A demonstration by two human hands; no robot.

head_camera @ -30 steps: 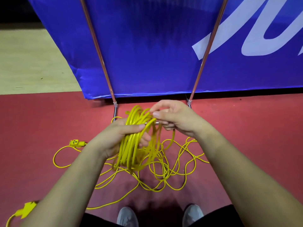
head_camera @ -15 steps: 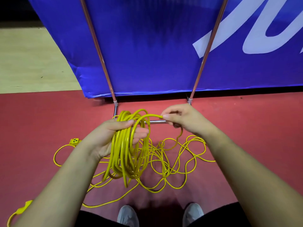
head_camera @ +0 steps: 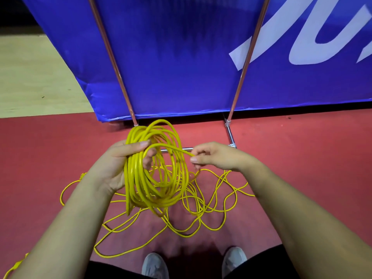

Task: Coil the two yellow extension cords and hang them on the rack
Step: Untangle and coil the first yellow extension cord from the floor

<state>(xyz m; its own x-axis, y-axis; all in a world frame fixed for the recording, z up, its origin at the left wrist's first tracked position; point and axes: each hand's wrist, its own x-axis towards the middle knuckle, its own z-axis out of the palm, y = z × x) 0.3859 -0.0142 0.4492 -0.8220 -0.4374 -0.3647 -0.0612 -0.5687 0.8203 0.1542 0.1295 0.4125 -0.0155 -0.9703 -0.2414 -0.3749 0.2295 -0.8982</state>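
Observation:
My left hand point(head_camera: 118, 162) grips a thick coil of yellow extension cord point(head_camera: 145, 178), with the thumb over the top of the loops. To its right, my right hand point(head_camera: 213, 157) pinches the same cord's running strand, which arcs from the coil to the fingertips. Below both hands the loose cord point(head_camera: 209, 200) lies tangled on the red floor. A yellow plug end point(head_camera: 16, 265) shows at the bottom left edge. The rack's two copper-coloured poles point(head_camera: 112, 61) rise behind the coil, joined low down by a chrome crossbar point(head_camera: 186, 149).
A blue banner point(head_camera: 181, 57) with white lettering stands right behind the rack. Pale wooden floor point(head_camera: 30, 77) lies at the left beyond the red mat. My grey shoes point(head_camera: 155, 266) are at the bottom edge, close to the loose loops.
My right hand has moved right and down, away from the coil, drawing out a fresh strand. The coil in my left hand has widened and hangs lower.

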